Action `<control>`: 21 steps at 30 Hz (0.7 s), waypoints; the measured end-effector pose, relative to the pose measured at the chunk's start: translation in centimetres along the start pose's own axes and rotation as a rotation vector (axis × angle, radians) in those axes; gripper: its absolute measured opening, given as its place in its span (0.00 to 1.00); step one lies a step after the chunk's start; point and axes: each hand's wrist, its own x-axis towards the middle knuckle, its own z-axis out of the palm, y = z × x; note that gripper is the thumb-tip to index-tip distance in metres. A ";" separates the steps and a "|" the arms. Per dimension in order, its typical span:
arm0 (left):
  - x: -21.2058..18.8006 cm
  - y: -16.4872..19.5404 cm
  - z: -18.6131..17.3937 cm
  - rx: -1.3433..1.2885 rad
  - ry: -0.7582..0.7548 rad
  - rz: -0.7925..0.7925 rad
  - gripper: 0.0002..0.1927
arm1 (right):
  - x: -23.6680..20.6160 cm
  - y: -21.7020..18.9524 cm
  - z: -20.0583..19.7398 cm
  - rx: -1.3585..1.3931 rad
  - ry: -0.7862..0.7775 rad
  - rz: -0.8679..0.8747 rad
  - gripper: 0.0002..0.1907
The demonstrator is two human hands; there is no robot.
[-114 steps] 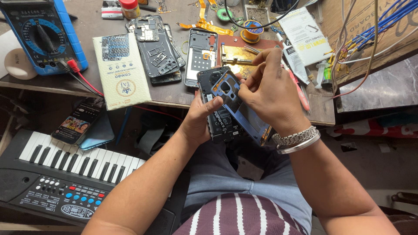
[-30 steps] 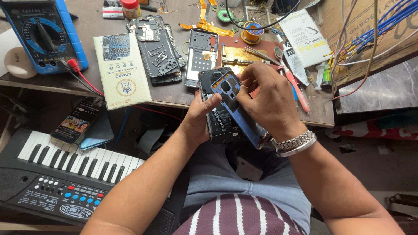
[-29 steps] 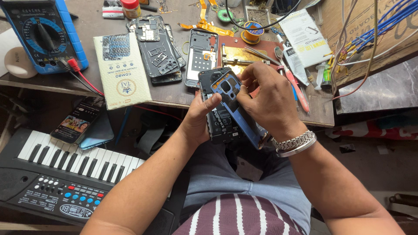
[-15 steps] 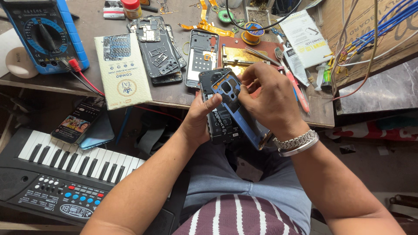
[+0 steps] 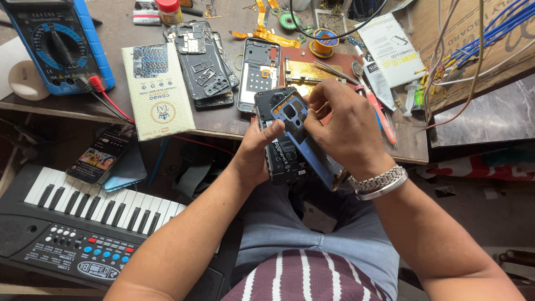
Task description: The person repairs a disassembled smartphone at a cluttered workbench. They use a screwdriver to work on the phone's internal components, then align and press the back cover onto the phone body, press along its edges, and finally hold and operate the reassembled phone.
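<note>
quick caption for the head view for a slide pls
Left hand steadies an opened black phone while the right hand lifts its blue back frame beside a cluttered repair bench.

A worn brown bench [image 5: 223, 120] runs across the top under even light. Below its edge lies shadow, perhaps a dark floor [image 5: 479, 223]. A grey stone slab [image 5: 485, 117] sits right.

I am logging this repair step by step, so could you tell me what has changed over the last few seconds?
The blue back frame has swung slightly steeper against the opened phone. The left hand still grips the phone; the right hand still pinches the frame. The workbench items are unchanged.
</note>
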 end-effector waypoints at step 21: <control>0.0 -0.2 -0.3 -0.002 0.014 -0.011 0.29 | 0.3 0.0 -0.1 -0.088 -0.031 -0.012 0.07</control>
